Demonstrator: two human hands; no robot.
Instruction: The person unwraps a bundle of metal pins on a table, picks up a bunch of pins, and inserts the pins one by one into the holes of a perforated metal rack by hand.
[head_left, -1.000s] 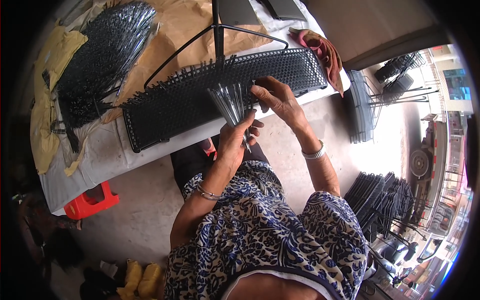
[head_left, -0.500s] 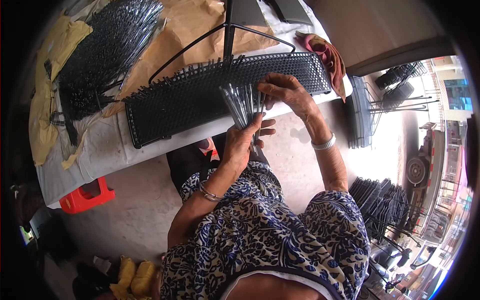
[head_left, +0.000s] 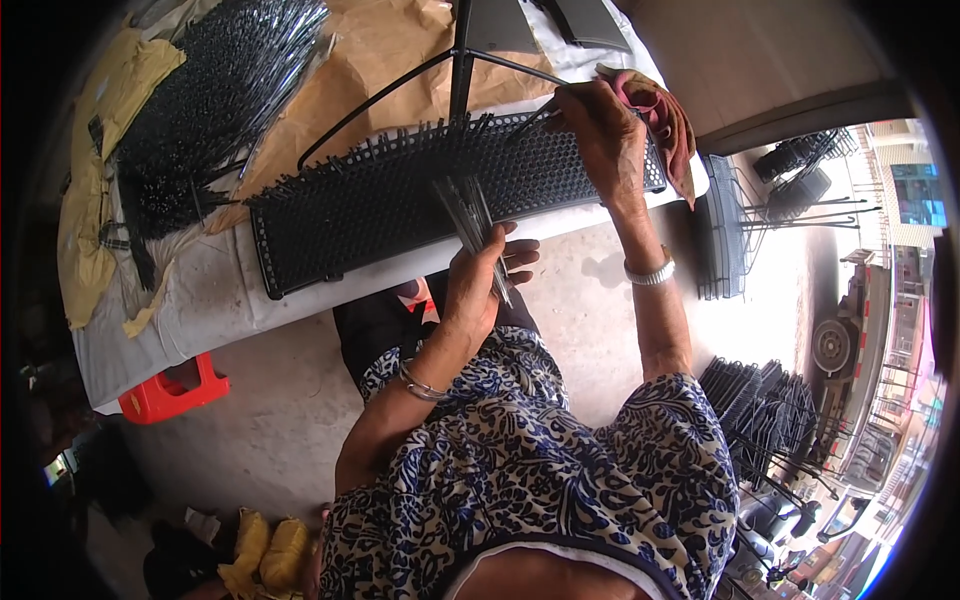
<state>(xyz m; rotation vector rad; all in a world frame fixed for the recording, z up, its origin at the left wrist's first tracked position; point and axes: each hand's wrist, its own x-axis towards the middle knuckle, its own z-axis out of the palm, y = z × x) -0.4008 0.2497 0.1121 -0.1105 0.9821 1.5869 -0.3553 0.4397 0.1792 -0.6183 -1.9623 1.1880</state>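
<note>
My left hand [head_left: 474,280] is closed round a bundle of thin, shiny rods [head_left: 466,212], their upper ends fanned out over the front of a black perforated metal panel [head_left: 400,215]. Over the panel's right part, my right hand [head_left: 608,135] pinches a thin dark rod [head_left: 537,118] that slants down to the left toward the holes. Whether its tip sits in a hole I cannot tell. Short dark rods [head_left: 370,150] stick up in a row along the panel's far edge and left part. The right part shows bare holes.
A big heap of dark rods [head_left: 220,90] lies at the left on yellow wrapping [head_left: 90,240]. Brown paper [head_left: 380,45] covers the back. A black metal frame [head_left: 459,80] rises behind the panel. A reddish cloth [head_left: 665,120] lies right. A red stool [head_left: 180,390] stands below.
My right hand has moved away from the bundle, up and to the right over the panel, carrying a rod. My left hand has stayed nearly in place with the bundle.
</note>
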